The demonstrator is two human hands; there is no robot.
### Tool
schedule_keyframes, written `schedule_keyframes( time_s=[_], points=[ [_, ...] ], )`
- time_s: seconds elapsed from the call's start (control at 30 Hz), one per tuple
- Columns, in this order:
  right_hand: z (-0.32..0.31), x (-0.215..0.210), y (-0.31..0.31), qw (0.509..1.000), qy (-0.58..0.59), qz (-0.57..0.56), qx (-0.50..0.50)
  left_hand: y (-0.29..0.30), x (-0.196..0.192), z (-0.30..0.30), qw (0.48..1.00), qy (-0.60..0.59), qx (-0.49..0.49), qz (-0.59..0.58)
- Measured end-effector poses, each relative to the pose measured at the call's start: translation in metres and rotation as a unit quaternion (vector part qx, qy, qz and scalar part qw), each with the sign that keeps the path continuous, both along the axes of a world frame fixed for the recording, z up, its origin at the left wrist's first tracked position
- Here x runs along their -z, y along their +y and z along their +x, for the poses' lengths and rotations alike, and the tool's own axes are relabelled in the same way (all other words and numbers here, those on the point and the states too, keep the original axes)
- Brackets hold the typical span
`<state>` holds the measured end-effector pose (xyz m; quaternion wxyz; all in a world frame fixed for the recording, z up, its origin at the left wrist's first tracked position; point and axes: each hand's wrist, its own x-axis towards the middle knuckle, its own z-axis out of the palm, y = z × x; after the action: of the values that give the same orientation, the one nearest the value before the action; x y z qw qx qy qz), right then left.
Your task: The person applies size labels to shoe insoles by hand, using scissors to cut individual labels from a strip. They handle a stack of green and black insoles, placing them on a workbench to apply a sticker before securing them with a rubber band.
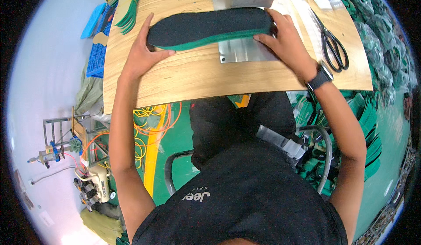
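A stack of shoe insoles (210,26), black on top with green edges, lies crosswise between my hands over the wooden table. My left hand (142,54) grips its left end, thumb along the near edge and fingers round the tip. At the other end, my right hand (285,39) holds the stack with thumb in front and fingers behind. Beneath the right part of the stack is a shiny metal plate (241,52), partly covered by it. How many insoles are in the stack cannot be made out.
Black-handled scissors (334,50) lie right of my right hand. More green insoles (128,15) are stacked at the table's far left, beside a blue basket (97,54). Bagged green goods (377,47) are piled at the right. Hoses (164,122) lie on the floor below the wooden table (188,76).
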<state>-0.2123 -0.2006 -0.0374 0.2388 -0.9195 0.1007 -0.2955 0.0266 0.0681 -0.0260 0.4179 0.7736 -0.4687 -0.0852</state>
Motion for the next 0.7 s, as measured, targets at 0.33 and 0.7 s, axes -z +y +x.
schedule_keyframes(
  time_s=[0.33, 0.7],
  points=[
    [0.001, 0.001, -0.007, 0.999, -0.026, 0.028, 0.025, -0.009, 0.002, 0.006, 1.000, 0.025, 0.002, -0.014],
    [0.057, 0.002, -0.148, 0.970, 0.076, -0.092, 0.211, -0.010, -0.026, -0.104, 0.976, 0.107, -0.008, -0.190]
  ],
)
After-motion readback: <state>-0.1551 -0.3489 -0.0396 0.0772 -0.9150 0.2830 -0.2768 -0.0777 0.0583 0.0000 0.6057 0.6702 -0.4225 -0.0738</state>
